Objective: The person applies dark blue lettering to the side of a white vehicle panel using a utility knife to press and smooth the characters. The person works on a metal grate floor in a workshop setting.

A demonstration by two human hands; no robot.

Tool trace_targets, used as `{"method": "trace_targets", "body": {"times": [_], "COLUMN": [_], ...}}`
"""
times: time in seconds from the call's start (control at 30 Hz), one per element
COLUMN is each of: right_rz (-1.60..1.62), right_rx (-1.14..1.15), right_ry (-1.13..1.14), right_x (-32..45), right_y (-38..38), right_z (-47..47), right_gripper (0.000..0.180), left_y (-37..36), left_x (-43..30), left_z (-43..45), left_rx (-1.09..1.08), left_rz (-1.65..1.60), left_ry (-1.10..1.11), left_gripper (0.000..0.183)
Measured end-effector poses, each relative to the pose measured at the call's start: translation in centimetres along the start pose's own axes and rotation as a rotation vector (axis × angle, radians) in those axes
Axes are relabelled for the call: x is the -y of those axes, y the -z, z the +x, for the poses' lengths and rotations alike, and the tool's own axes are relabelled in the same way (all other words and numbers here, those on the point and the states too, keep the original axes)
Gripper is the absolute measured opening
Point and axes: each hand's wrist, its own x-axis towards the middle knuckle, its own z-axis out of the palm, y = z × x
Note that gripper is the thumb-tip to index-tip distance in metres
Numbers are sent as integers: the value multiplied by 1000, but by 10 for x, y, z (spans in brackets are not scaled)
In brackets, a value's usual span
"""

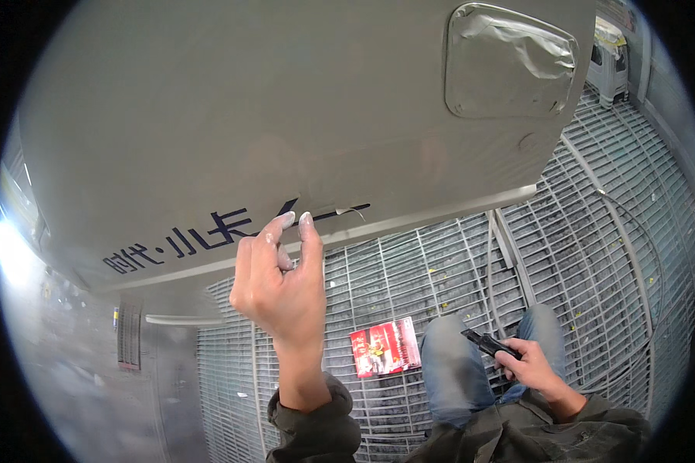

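Observation:
A large grey painted panel stands before me, bearing dark lettering along its lower edge. My left hand is raised at the lettering, thumb and forefinger a little apart, with pale residue on the fingertips. A thin pale curl of film stands off the dark stroke to the right of these fingers. Whether anything lies between the fingertips is not clear. In my right hand, low over my knees, is a black handheld tool, perhaps a utility knife; its tip points up and left. A rounded recessed cover carries wrinkled film.
Below is a metal grating floor with yellow scraps on it. A red printed packet lies on the grating left of my knees. Hoses or cables run over the grating at right. A white plastic stool stands at the upper right.

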Motion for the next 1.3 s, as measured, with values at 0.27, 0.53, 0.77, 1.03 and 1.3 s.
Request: {"method": "trace_targets", "body": {"times": [0.27, 0.53, 0.77, 1.03, 1.3], "right_rz": [52, 29, 39, 80, 44], "right_rx": [-8, -33, -17, -4, 137], "right_ry": [-17, 20, 26, -3, 393], "right_x": [-3, 0, 6, 20, 118], "right_y": [11, 11, 15, 18, -6], "right_z": [5, 7, 8, 8, 3], "right_gripper": [19, 14, 16, 22, 25], "left_y": [3, 2, -12, 4, 16], "left_x": [13, 18, 17, -6, -13], "left_z": [1, -6, -2, -9, -133], "left_rx": [-36, -81, -155, -130, 204], "left_rz": [79, 14, 49, -27, -288], "left_ry": [84, 282, 201, 204, 383], "left_gripper": [15, 15, 13, 16, 24]}}
